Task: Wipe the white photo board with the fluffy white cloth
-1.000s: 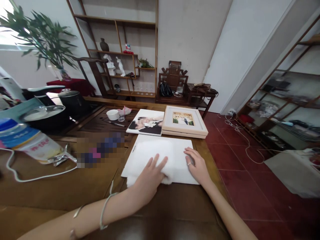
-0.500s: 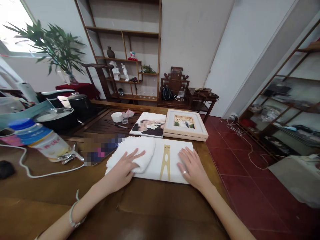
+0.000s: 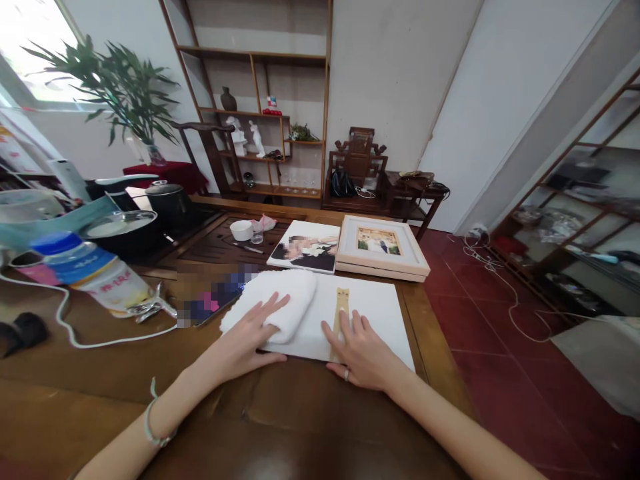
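Note:
My left hand (image 3: 247, 343) lies with spread fingers on a folded white towel (image 3: 296, 297), its thumb reaching along the near edge of a white board (image 3: 387, 310). The towel covers the board's left part. On the board lies a flat, tan strip (image 3: 343, 300) with small holes at its far end; its near part is hidden. Over that near part rests my right hand (image 3: 367, 357), fingers apart and a ring on one of them. The fingertips seem to touch the strip, and the thumb side is at the board's near edge.
Behind the board lie a photo panel (image 3: 305, 250) and a stack of picture frames (image 3: 415, 263). A white cup (image 3: 241, 230) stands on the tea tray (image 3: 200, 250). To the left are a blue-capped bag (image 3: 107, 280), a lidded pan (image 3: 123, 243) and a white cable (image 3: 125, 342).
My right hand has moved left from the board's right side onto the tan strip. My left hand stays on the towel, its thumb now stretched out. The view has shifted slightly.

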Available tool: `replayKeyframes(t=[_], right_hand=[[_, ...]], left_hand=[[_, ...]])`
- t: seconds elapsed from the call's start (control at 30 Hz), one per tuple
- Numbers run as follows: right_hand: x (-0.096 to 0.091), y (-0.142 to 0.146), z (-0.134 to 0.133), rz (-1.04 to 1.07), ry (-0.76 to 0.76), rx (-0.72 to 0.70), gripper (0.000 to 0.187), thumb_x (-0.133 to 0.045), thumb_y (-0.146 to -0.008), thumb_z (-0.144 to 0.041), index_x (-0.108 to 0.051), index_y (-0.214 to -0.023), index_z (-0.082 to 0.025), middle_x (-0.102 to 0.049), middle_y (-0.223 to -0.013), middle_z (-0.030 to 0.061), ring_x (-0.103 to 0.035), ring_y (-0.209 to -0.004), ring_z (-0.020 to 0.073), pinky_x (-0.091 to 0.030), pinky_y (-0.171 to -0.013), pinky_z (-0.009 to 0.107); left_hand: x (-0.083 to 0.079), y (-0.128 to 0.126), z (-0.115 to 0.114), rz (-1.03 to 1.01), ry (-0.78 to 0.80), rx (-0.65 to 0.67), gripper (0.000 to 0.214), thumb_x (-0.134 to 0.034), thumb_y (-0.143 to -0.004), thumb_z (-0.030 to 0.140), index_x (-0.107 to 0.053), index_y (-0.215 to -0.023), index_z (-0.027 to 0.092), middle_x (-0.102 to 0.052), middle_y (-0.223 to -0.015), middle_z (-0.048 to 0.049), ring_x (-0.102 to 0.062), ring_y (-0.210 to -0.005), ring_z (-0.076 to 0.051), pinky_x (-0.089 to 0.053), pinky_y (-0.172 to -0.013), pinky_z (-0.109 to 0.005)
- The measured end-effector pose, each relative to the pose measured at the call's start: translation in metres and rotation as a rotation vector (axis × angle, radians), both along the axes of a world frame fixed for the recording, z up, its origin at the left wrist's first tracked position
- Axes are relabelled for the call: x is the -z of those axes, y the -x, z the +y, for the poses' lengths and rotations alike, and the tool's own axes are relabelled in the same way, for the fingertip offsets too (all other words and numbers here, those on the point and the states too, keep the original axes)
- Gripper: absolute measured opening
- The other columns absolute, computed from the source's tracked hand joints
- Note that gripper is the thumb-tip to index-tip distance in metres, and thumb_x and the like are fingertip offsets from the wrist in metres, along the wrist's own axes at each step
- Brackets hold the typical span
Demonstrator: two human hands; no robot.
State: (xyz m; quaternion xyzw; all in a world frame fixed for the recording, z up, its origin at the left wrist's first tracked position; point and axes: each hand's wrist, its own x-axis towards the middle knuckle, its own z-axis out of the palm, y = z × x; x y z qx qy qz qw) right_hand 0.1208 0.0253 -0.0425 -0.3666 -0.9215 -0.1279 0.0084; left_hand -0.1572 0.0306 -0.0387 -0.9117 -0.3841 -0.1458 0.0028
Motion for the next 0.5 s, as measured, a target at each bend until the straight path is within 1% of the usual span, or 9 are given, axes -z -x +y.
replayKeyframes(t=[0.07, 0.13, 0.17, 0.2, 0.27, 0.3, 0.37, 0.43, 0.5], right_hand=[[-0.002, 0.004, -0.001, -0.083, -0.057, -0.032, 0.063, -0.041, -0.087, -0.048, -0.023, -0.136, -0.014, -0.042, -0.127, 0.031, -0.048, -0.109, 0.0419, -0.038, -0.083, 0.054], [-0.003, 0.008, -0.003, -0.143, -0.1, -0.058, 0.055, -0.038, -0.088, -0.046, -0.027, -0.131, -0.012, -0.046, -0.123, 0.0322, -0.052, -0.104, 0.0403, -0.039, -0.079, 0.053], [-0.004, 0.009, -0.003, -0.165, -0.117, -0.071, 0.051, -0.037, -0.089, -0.044, -0.03, -0.128, -0.012, -0.048, -0.12, 0.0327, -0.053, -0.102, 0.0399, -0.04, -0.078, 0.052], [-0.006, 0.011, -0.003, -0.184, -0.132, -0.083, 0.048, -0.038, -0.089, -0.042, -0.032, -0.124, -0.012, -0.05, -0.117, 0.0329, -0.054, -0.1, 0.0396, -0.04, -0.076, 0.051], [-0.01, 0.014, -0.003, -0.213, -0.145, -0.109, 0.042, -0.04, -0.088, -0.039, -0.034, -0.119, -0.012, -0.056, -0.107, 0.0318, -0.055, -0.097, 0.0389, -0.041, -0.072, 0.048], [-0.012, 0.015, -0.002, -0.225, -0.142, -0.12, 0.04, -0.04, -0.087, -0.038, -0.035, -0.117, -0.012, -0.059, -0.101, 0.0305, -0.056, -0.095, 0.0382, -0.041, -0.07, 0.046], [-0.019, 0.017, 0.0, -0.247, -0.122, -0.143, 0.036, -0.039, -0.087, -0.036, -0.036, -0.114, -0.013, -0.063, -0.088, 0.0265, -0.057, -0.088, 0.0358, -0.041, -0.065, 0.043], [-0.027, 0.018, 0.004, -0.264, -0.098, -0.167, 0.033, -0.037, -0.088, -0.034, -0.036, -0.112, -0.013, -0.063, -0.078, 0.0222, -0.058, -0.078, 0.0327, -0.04, -0.06, 0.04], [-0.035, 0.018, 0.009, -0.272, -0.078, -0.197, 0.031, -0.037, -0.087, -0.034, -0.037, -0.111, -0.013, -0.062, -0.07, 0.0176, -0.057, -0.069, 0.0293, -0.039, -0.056, 0.036]], left_hand=[[0.004, 0.002, 0.0, 0.029, -0.073, 0.046, 0.026, -0.06, -0.08, 0.038, -0.053, -0.07, 0.015, -0.019, -0.148, -0.0125, -0.016, -0.135, -0.035, -0.031, -0.103, -0.051], [0.008, 0.005, 0.0, 0.049, -0.128, 0.09, 0.018, -0.055, -0.084, 0.03, -0.057, -0.075, 0.015, -0.023, -0.147, -0.0095, -0.021, -0.134, -0.032, -0.031, -0.104, -0.049], [0.009, 0.007, 0.0, 0.055, -0.143, 0.103, 0.011, -0.051, -0.086, 0.023, -0.059, -0.085, 0.016, -0.026, -0.146, -0.0082, -0.026, -0.133, -0.029, -0.032, -0.105, -0.046], [0.01, 0.008, -0.001, 0.06, -0.15, 0.111, 0.019, -0.045, -0.086, 0.016, -0.058, -0.1, 0.017, -0.03, -0.145, -0.0072, -0.03, -0.131, -0.026, -0.033, -0.104, -0.043], [0.01, 0.01, -0.003, 0.063, -0.149, 0.113, 0.047, -0.035, -0.083, 0.006, -0.041, -0.128, 0.017, -0.036, -0.142, -0.0069, -0.038, -0.127, -0.02, -0.036, -0.102, -0.037], [0.009, 0.011, -0.003, 0.057, -0.151, 0.112, 0.054, -0.033, -0.082, 0.005, -0.032, -0.135, 0.016, -0.037, -0.141, -0.0076, -0.04, -0.125, -0.019, -0.037, -0.101, -0.035], [0.008, 0.012, -0.004, 0.028, -0.165, 0.117, 0.055, -0.036, -0.085, 0.012, -0.025, -0.139, 0.015, -0.038, -0.14, -0.0099, -0.041, -0.125, -0.022, -0.038, -0.1, -0.036], [0.009, 0.013, -0.002, -0.018, -0.185, 0.106, 0.059, -0.045, -0.086, 0.023, -0.022, -0.14, 0.014, -0.037, -0.14, -0.0132, -0.038, -0.126, -0.026, -0.037, -0.101, -0.04], [0.011, 0.015, 0.002, -0.062, -0.185, 0.067, 0.061, -0.047, -0.086, 0.026, -0.021, -0.14, 0.014, -0.036, -0.14, -0.0139, -0.036, -0.128, -0.026, -0.036, -0.102, -0.042]])
